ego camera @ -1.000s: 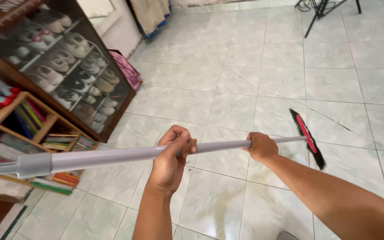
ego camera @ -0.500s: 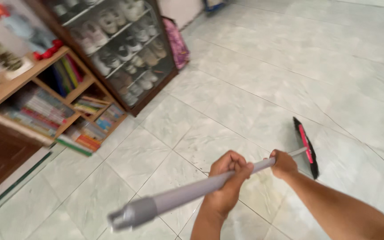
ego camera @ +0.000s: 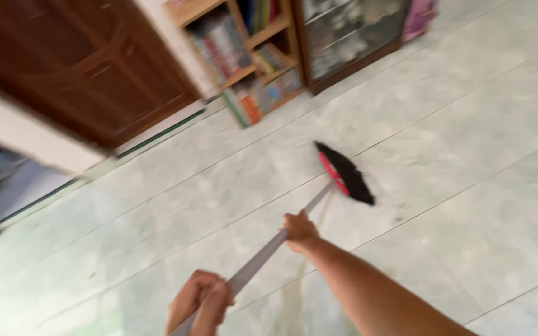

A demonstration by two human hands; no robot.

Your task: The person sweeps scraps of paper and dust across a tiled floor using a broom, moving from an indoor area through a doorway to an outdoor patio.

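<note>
Both grips clenched on broom handle [ego camera: 263, 256] | left hand [ego camera: 199, 306] cut off | bristles [ego camera: 351, 175] blurred

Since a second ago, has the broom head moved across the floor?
Yes. The broom head now lies close to the wooden bookshelf; earlier it sat far out on the tiles, well away from it. The camera swung too, blurring the view.
</note>
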